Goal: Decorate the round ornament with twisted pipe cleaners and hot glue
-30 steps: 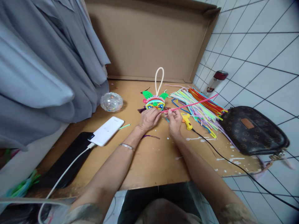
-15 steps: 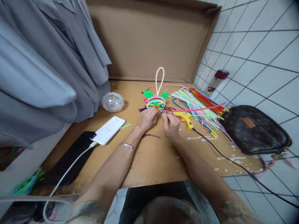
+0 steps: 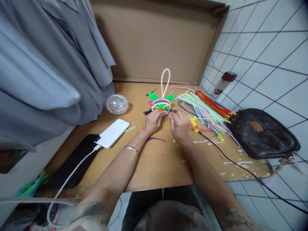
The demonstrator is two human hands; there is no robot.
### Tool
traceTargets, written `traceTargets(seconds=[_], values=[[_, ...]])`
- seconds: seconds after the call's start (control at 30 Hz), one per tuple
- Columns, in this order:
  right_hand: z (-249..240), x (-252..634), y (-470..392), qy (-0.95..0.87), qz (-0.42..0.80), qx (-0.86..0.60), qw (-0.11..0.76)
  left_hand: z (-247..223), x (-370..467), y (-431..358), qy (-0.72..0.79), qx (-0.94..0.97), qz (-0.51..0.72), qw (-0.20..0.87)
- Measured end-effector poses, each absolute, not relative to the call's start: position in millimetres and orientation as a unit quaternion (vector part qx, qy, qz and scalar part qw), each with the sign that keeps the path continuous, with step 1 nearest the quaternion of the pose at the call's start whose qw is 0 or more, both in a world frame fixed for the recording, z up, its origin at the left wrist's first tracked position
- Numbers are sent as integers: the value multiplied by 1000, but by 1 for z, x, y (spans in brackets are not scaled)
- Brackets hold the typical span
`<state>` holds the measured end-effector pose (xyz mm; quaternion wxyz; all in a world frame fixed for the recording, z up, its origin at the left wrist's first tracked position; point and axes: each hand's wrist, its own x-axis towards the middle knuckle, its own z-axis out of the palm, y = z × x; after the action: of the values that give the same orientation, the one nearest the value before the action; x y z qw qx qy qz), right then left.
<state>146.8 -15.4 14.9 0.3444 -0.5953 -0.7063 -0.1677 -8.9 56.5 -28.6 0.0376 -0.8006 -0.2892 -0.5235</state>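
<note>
Both hands are at the middle of the table (image 3: 154, 170), nearly meeting. L hand (image 3: 153, 121) has its fingers curled, tips pinched on the pink stem (image 3: 202, 129); R hand (image 3: 180, 124) pinches it too, just to the right, w/ a short bit showing btwn them. The stem's long end pokes out past R hand & crosses the yellow glue gun (image 3: 194, 124), which is partly hidden by that hand.

Right behind the fingers is the craft face (image 3: 161, 104), green ears up, white loop (image 3: 162, 78) standing above it; its lower edge is covered by L hand, so can't tell if they touch. Pile of stems (image 3: 199, 104) lies to the right, nr the bag (image 3: 262, 133) & bottle (image 3: 221, 87). Over left: clear ball (image 3: 117, 104), plus white phone (image 3: 113, 133) w/ cable (image 3: 72, 173) plugged in.
</note>
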Motion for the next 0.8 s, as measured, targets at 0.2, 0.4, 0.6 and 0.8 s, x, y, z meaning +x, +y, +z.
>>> traceTargets(seconds=[0.2,0.4,0.6,0.8], values=[[18,148,-16,-675,-126,-610,396,-31,-8,56,-281,-810,-515,-15],[18,147,-18,-655,-136,-642,374,-29,-4,53,-286,-803,-515,-86],[23,144,-20,-649,-121,-675,329,-21,2,45,-336,-784,-478,-209],[33,135,-25,-641,-55,-731,226,-20,0,45,-339,-791,-473,-193]])
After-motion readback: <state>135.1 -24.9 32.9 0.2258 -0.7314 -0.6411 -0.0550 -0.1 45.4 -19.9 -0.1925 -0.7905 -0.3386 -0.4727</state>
